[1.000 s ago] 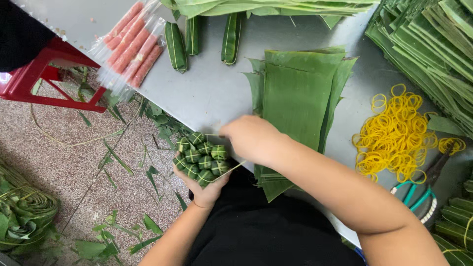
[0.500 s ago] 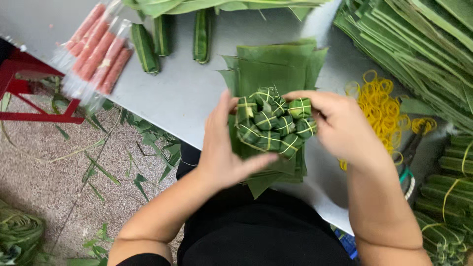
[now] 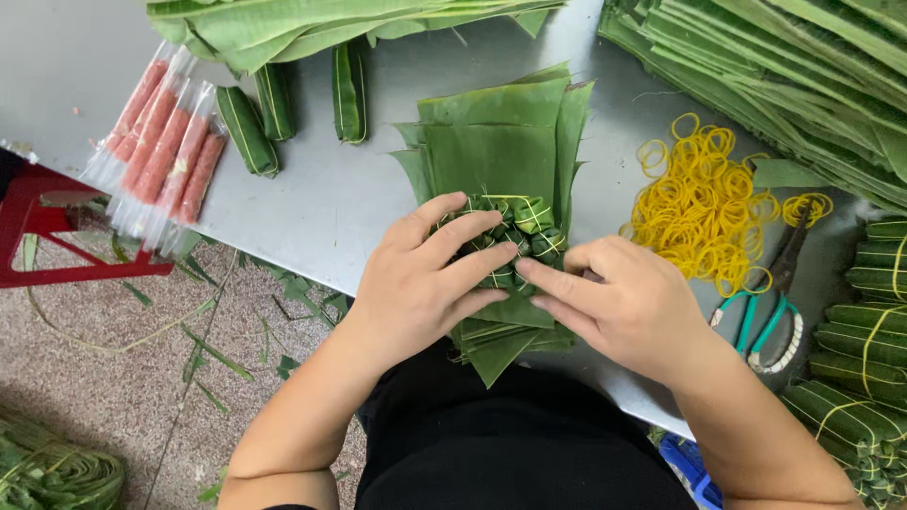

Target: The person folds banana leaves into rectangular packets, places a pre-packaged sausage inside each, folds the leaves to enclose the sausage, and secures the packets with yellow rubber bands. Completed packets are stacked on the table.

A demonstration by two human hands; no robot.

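Both hands, left hand (image 3: pixel 420 283) and right hand (image 3: pixel 628 307), are cupping the cluster of small leaf-wrapped parcels (image 3: pixel 515 236) atop the leaf stack (image 3: pixel 496 156); seemingly light, loose, best gripped around its sides.

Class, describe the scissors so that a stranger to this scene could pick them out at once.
Start at the grey metal table and find the heap of yellow rubber bands on its right side. The scissors lie just beyond that heap, beside the person's right hand. Their teal handles set them apart from the green leaf bundles nearby.
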